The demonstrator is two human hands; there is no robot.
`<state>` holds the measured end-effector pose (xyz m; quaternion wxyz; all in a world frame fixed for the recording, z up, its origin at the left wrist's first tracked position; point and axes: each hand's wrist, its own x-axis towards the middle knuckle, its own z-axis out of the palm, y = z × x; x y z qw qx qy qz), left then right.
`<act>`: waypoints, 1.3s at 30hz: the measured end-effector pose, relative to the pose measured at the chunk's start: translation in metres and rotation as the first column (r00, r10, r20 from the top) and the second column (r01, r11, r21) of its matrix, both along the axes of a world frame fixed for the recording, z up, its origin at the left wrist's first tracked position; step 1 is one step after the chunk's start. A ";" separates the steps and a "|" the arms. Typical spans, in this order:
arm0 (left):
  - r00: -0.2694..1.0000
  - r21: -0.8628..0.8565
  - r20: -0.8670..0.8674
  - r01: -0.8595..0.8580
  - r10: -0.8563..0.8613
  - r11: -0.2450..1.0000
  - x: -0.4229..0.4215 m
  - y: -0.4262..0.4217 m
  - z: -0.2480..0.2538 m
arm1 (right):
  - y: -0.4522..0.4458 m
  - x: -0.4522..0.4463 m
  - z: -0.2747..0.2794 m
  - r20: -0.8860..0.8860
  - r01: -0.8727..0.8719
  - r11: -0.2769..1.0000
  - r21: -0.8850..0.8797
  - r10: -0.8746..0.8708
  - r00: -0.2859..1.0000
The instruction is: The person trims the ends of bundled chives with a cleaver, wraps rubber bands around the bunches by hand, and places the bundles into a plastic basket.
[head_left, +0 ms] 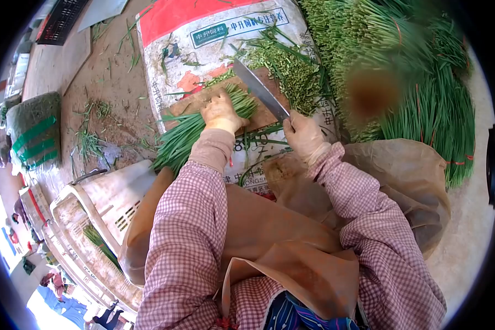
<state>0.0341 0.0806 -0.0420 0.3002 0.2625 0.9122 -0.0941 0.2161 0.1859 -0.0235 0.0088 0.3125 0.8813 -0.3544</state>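
Note:
A bunch of green chives (177, 137) lies across a brown cutting board (268, 116), its cut ends pointing to the upper right. My left hand (221, 113), in a pale glove, presses down and grips the bunch near those ends. In my right hand (305, 135), also gloved, is the handle of a long-bladed knife (260, 92). The blade points up and left, just right of the bunch's ends and apart from them. Trimmed chive ends (298, 77) are heaped beyond the blade on a printed feed sack (173, 63).
Banded chive bundles (426, 118) are stacked at the right. A white plastic basket (124, 192) stands left of my apron, by another crate (66, 231) with greens. A green-taped bale (36, 132) sits at the far left. Other people are small at lower left.

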 end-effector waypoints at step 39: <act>0.995 0.148 -0.091 0.056 -0.043 0.987 -0.001 -0.003 -0.015 | 0.002 -0.045 -0.026 0.341 -0.129 0.990 -0.060 0.142 0.929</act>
